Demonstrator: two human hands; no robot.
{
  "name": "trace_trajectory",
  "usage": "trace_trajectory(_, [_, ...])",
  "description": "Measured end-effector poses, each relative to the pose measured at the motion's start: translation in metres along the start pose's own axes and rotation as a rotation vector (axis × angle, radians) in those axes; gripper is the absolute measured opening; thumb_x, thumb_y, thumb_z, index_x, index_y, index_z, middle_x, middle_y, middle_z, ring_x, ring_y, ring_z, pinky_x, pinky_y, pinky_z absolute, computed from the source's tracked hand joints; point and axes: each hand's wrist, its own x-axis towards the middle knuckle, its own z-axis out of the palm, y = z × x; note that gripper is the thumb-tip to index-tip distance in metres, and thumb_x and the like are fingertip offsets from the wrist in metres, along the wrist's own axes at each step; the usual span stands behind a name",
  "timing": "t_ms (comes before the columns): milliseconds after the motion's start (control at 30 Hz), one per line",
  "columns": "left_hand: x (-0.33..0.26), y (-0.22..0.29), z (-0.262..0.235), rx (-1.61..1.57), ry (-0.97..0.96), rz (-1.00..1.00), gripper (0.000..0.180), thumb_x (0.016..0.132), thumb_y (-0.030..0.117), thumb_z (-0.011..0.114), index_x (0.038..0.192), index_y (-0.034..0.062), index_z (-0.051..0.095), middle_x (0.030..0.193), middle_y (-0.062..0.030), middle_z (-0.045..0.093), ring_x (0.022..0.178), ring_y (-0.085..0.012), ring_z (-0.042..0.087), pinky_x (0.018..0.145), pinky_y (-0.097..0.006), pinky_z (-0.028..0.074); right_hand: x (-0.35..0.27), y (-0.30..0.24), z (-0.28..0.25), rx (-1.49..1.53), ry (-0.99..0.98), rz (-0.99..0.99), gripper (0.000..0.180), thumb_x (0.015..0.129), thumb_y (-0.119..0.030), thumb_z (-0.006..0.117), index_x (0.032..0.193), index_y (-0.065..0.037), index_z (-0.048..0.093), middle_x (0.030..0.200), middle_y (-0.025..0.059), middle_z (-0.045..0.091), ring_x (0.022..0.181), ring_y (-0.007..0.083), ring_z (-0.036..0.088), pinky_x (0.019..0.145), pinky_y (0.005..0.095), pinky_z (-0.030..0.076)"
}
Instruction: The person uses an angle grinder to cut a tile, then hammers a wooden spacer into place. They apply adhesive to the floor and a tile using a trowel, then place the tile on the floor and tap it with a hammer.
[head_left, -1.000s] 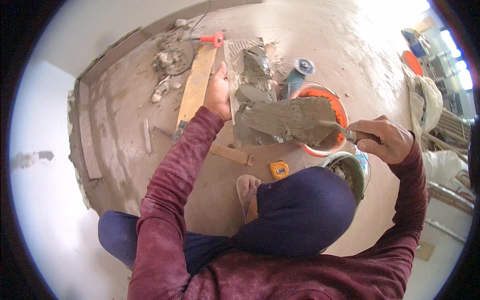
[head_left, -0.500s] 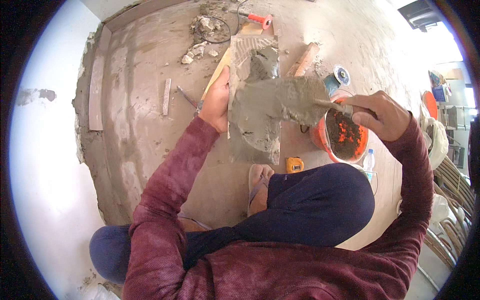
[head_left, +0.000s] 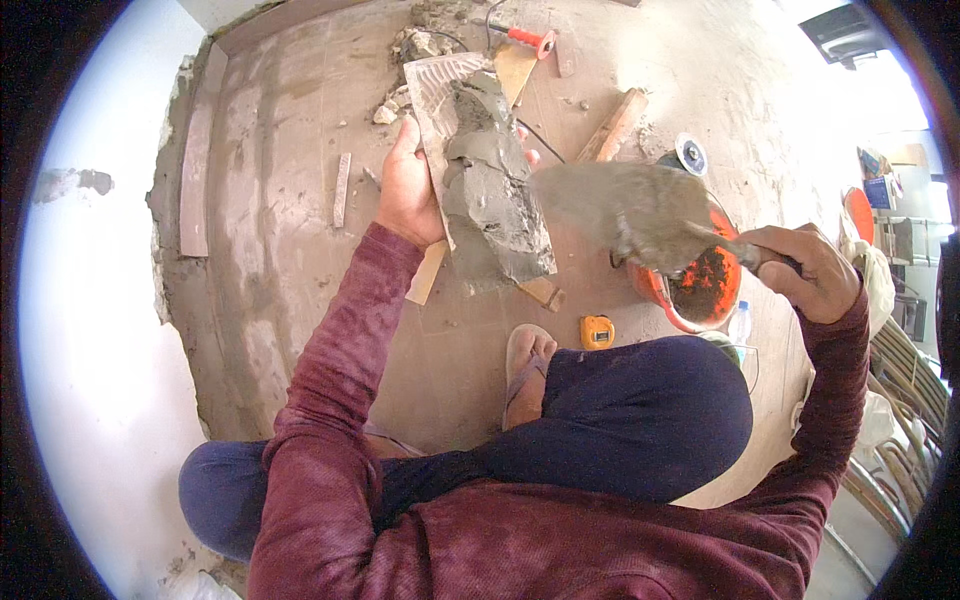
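My left hand (head_left: 408,190) grips a narrow rectangular tile (head_left: 430,88) from its left side, with fingertips showing past its right edge. The tile is tilted, and its ribbed back faces up. Thick wet grey mortar (head_left: 488,185) lies in a lumpy ridge along it. My right hand (head_left: 818,272) is closed around the handle of a trowel (head_left: 625,205). Its blade, coated in mortar and a little blurred, points left and sits just right of the tile, over the bucket's left part. The orange bucket (head_left: 655,290) holds dark mortar.
A yellow tape measure (head_left: 597,332) lies by my foot. Further off are an angle grinder's disc (head_left: 691,154), a wooden block (head_left: 614,125), a red-handled tool (head_left: 530,40) with a cable, and rubble (head_left: 390,105). A white wall (head_left: 100,280) with a broken lower edge stands at the left.
The trowel has moved right, off the tile. My left hand has shifted left and tilted the tile. The mortar, spread flatter before, now stands in a ridge.
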Motion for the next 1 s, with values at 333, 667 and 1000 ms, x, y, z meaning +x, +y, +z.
trace_trajectory(333, [-0.009,-0.008,-0.01,0.061,0.163,0.078,0.067,0.1,0.056,0.019,0.141,0.0052,0.037,0.131,-0.0192,0.053,0.116,-0.0357,0.056,0.103,-0.05,0.042,0.058,-0.031,0.007,-0.451,-0.011,-0.204,0.033,0.089,-0.03,0.057,0.112,-0.008,0.064,0.078,0.0175,0.063,0.076,0.0352,0.064,0.073,0.0414,0.05])
trace_trajectory(667, [-0.03,-0.001,-0.024,-0.179,0.03,0.045,0.077,0.098,0.06,0.014,0.142,0.0002,0.035,0.136,-0.0235,0.048,0.123,-0.0387,0.05,0.106,-0.052,0.038,0.045,-0.006,0.033,-0.62,0.132,-0.47,0.034,0.09,-0.029,0.057,0.111,-0.005,0.066,0.094,0.0135,0.068,0.089,0.0276,0.065,0.08,0.0355,0.05])
trace_trajectory(1000, [-0.044,0.035,-0.042,-0.11,0.113,0.158,0.091,0.093,0.069,0.008,0.144,-0.0038,0.03,0.135,-0.0303,0.045,0.127,-0.0432,0.045,0.108,-0.055,0.035,0.064,-0.037,0.029,-0.181,-0.125,-0.294,0.048,0.091,-0.04,0.055,0.109,0.004,0.063,0.063,0.0108,0.055,0.055,0.0264,0.055,0.058,0.0355,0.045])
